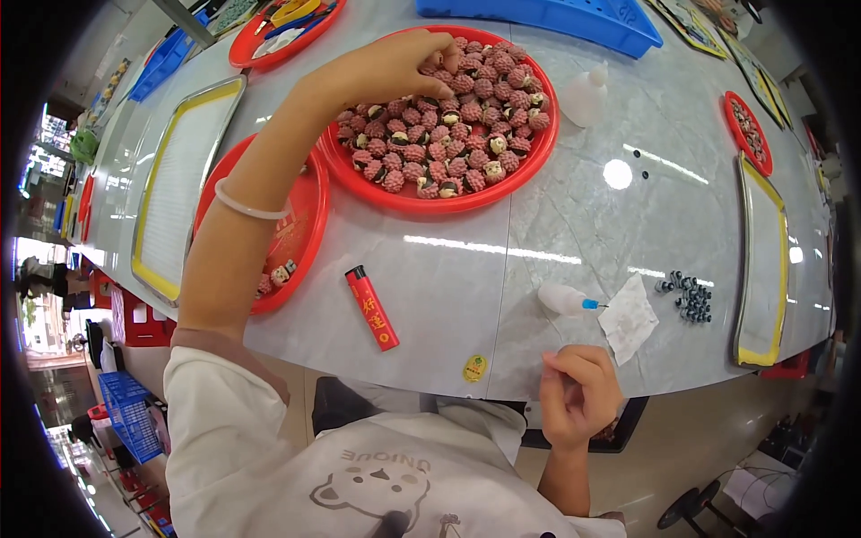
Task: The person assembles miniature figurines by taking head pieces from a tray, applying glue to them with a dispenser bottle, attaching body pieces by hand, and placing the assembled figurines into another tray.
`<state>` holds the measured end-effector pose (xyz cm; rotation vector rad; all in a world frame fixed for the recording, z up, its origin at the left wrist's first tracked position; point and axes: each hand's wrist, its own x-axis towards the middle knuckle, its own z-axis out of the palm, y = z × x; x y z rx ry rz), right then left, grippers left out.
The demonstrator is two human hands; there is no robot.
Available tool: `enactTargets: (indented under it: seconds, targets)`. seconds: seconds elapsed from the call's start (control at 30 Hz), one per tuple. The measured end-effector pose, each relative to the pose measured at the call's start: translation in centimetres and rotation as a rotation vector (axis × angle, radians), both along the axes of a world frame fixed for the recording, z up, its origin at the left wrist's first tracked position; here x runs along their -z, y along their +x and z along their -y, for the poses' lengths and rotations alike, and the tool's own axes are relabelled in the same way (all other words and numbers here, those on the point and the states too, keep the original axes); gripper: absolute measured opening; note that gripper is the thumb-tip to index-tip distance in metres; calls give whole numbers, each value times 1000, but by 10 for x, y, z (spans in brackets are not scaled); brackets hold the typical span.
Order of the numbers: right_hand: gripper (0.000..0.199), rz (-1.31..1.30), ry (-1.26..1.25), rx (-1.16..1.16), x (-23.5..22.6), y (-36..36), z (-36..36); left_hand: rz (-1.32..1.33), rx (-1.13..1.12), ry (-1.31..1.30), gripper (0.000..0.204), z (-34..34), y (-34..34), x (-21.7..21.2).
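My left hand (395, 67) reaches across the table into a large red round tray (408, 199) heaped with small pink knobbly pieces (466, 125); its fingers curl down on the pile at the tray's far left, and a pale bangle circles the wrist. Whether a piece is pinched in the fingers is hidden. My right hand (578, 394) hovers at the table's near edge, its fingers curled in with fingertips together; any small item between them is too small to tell. A small squeeze bottle with a blue tip (565, 299) lies just beyond it, next to a white cloth (630, 316).
A red lighter (372, 308) lies near the front edge. A second red tray (300, 233) with a few pieces sits under my left forearm. Small black beads (689, 296) cluster right. Yellow-rimmed metal trays (179, 179) (762, 260) flank the table; a blue bin (547, 16) stands behind.
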<state>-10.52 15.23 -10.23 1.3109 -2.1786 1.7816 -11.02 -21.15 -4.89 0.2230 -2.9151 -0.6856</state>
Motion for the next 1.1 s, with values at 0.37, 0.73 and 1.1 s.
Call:
enactTargets:
  seconds: [0.37,0.73,1.1]
  targets:
    - [21,158,-56,-11,-1,-4,-6,-164,-48,3,19,-39,58,-30]
    - [33,-15,334,-30,-17,-28,25,-502,-60,1510,28,-206,129,21]
    - [51,494,-16,-12,-36,-30,-21,-590,-149,1847,30,-223,120,55]
